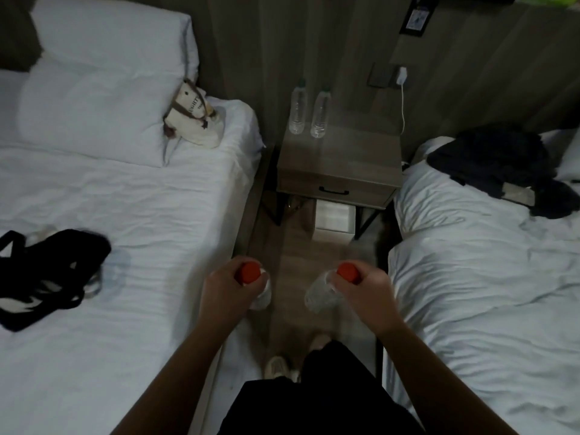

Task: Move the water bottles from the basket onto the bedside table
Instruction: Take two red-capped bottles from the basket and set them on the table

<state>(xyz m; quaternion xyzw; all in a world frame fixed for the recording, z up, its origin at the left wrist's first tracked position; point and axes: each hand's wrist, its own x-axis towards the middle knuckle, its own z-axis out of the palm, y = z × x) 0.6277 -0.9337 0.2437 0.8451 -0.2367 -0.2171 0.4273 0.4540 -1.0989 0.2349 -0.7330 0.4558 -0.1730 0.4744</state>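
Observation:
My left hand (pixel 224 285) grips a clear water bottle with a red cap (pixel 262 295) near its top. My right hand (pixel 365 288) grips a second red-capped clear bottle (pixel 320 293) the same way. Both hang over the floor in the aisle between two beds, short of the bedside table (pixel 340 161). Two clear bottles with green caps, one (pixel 297 109) beside the other (pixel 320 114), stand upright at the table's back left. A black bag (pixel 47 271) lies on the left bed; no basket is plainly visible.
A white bed (pixel 125 199) lies on the left with pillows and a cream tote (pixel 194 117). The right bed (pixel 486 246) carries dark clothing (pixel 489 161). A charger and cable (pixel 402 89) hang on the wall above the table. A white box (pixel 334 218) sits under it.

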